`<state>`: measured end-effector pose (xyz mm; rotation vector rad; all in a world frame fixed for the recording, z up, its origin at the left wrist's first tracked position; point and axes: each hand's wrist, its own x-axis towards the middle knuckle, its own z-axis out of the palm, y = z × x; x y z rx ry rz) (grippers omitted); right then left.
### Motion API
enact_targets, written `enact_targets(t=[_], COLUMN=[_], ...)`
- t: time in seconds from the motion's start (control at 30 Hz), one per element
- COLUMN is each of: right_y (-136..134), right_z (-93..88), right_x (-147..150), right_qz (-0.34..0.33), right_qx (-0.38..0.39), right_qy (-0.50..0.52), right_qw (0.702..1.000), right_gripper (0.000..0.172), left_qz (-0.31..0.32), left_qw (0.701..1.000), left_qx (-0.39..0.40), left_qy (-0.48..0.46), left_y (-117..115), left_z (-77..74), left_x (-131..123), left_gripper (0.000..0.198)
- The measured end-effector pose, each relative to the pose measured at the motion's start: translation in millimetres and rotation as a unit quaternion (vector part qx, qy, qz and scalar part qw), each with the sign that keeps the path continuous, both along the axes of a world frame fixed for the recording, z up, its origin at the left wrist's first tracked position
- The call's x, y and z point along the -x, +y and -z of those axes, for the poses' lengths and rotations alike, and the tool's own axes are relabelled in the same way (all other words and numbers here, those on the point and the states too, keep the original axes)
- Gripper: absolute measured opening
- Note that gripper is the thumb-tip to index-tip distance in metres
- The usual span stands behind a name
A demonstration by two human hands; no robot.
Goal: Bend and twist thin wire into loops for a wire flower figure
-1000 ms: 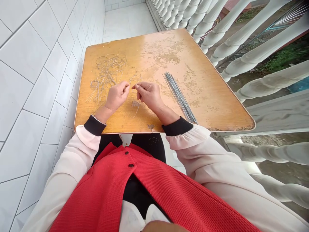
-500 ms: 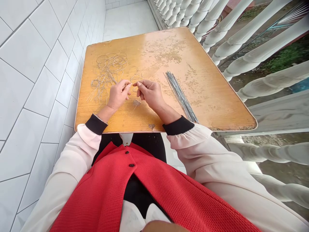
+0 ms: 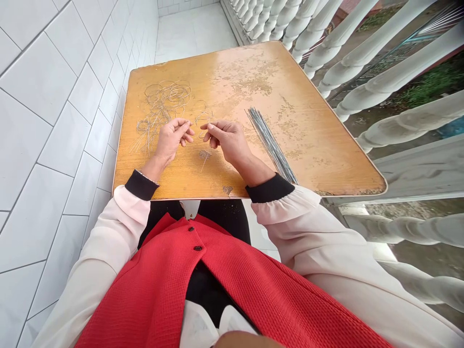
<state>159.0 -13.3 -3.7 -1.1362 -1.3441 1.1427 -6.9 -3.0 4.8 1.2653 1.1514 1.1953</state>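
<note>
My right hand (image 3: 228,137) pinches a thin bent wire (image 3: 206,159) between thumb and forefinger. Loops of the wire rise beyond the fingertips, and a straight end hangs below them. A short way to the left, my left hand (image 3: 170,140) has its thumb and forefinger pressed together, the other fingers curled; whatever is in this pinch is too fine to make out. Just beyond and left of it lies a tangle of looped thin wires (image 3: 168,94) on the table. Right of my right hand rests a bundle of straight grey wires (image 3: 271,145).
The worn wooden table (image 3: 326,159) has peeling patches and rounded corners. A white tiled wall (image 3: 61,121) runs close along the left. White balusters (image 3: 384,92) line the right side, past the table's edge.
My left hand has drawn back to the left, widening the gap between the hands. My right hand stays nearly in place with the wire.
</note>
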Motion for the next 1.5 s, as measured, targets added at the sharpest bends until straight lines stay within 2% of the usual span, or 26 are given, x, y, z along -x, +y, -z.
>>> enact_targets(t=[0.57,0.8,1.0,1.13,1.2,1.37,1.5], right_y=[-2,-3,-1,-3,-3,-2,-4], right_z=[2.9,2.5,3.3,2.9,3.6,5.6,3.0], right_x=[12,10,6,8,10,13,13], right_qz=[-0.061,-0.072,-0.045,-0.073,-0.087,-0.076,-0.071], right_qx=[0.050,0.061,0.059,0.047,0.044,0.072,0.088], right_qy=[0.035,0.028,0.060,0.060,0.041,-0.005,-0.011], right_qw=[0.996,0.995,0.995,0.994,0.994,0.995,0.993], right_gripper=[0.020,0.013,0.017,0.025,0.030,0.026,0.018], left_qz=[-0.014,-0.036,0.020,0.100,0.116,0.067,0.009], left_qw=[0.998,0.996,0.980,0.979,0.982,0.994,0.996], left_qx=[0.027,0.038,0.108,0.112,0.094,0.053,0.028], left_qy=[-0.053,-0.070,-0.164,-0.141,-0.116,-0.073,-0.080], left_y=[0,2,6,3,2,2,5], left_z=[12.0,7.5,8.6,13.4,16.1,18.9,13.0], left_x=[-10,-6,4,0,-4,-8,-4], left_gripper=[0.013,0.014,0.022,0.011,0.007,0.011,0.013])
